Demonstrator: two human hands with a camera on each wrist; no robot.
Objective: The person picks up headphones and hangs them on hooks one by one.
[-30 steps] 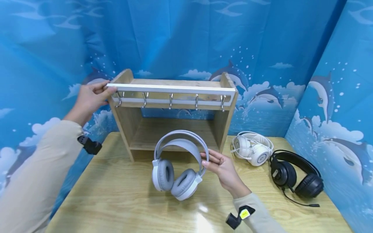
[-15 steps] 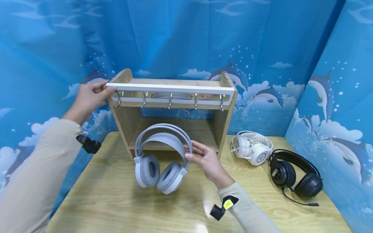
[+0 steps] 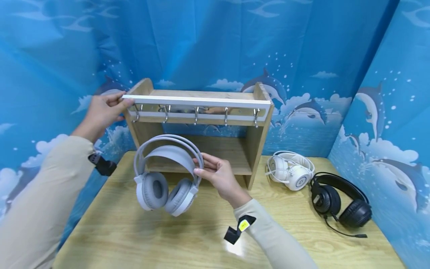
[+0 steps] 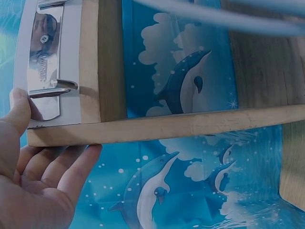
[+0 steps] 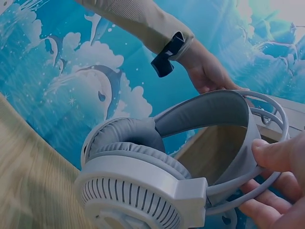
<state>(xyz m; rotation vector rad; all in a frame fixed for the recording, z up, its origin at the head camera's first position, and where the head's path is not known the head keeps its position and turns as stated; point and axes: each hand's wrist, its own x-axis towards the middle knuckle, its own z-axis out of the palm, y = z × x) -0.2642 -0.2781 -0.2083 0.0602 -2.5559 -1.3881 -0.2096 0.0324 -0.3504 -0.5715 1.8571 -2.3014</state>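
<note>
My right hand (image 3: 220, 177) pinches one side of the headband of white-and-grey headphones (image 3: 183, 198), which hang in the air before the lower left part of a wooden shelf (image 3: 256, 149). In the right wrist view, the thumb and fingers (image 5: 271, 157) grip the thin double band above a ribbed ear cup (image 5: 133, 191). My left hand (image 3: 104, 112) holds the shelf's top left corner. The left wrist view shows its thumb on the white hook rail (image 4: 69, 102) and its fingers behind the side board (image 4: 167, 125). Several metal hooks (image 3: 196, 116) line the rail.
On the table's (image 3: 134, 246) right side lie white headphones (image 3: 292, 172) with a cord wrapped round them. Beside those are black headphones (image 3: 339, 201) with a microphone boom. A blue dolphin-print curtain (image 3: 215, 45) stands behind and at both sides.
My right hand has carried the white-and-grey headphones leftward and slightly up, from the shelf's middle to its left side. The left hand stays on the shelf corner.
</note>
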